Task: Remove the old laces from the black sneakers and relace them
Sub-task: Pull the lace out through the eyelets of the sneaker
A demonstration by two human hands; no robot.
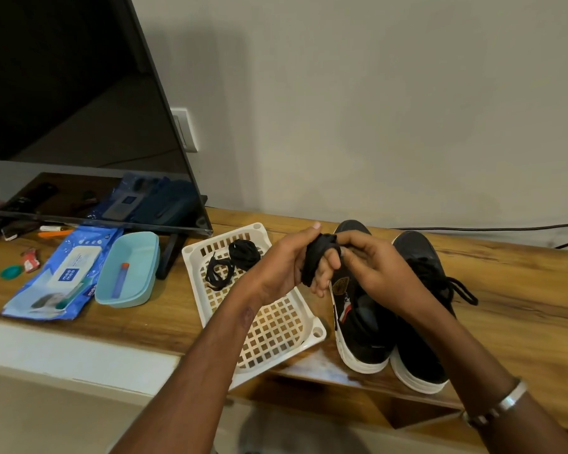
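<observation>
Black lace (312,260) is wound around left hand (289,267) fingers, its end pinched by right hand (368,267). Risk: coil slips off, unravels, tangles over basket (309,332).

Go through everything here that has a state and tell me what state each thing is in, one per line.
Left sneaker: unlaced, upright on the table.
Right sneaker: laced, upright beside the other.
Black lace: wound around the left hand's fingers.
Left hand: holds the lace.
Right hand: pinches the lace's end.
White basket: holds two coiled black laces.
Blue tub: open, a tube inside.
Wipes pack: lid closed.
TV: off.
</observation>
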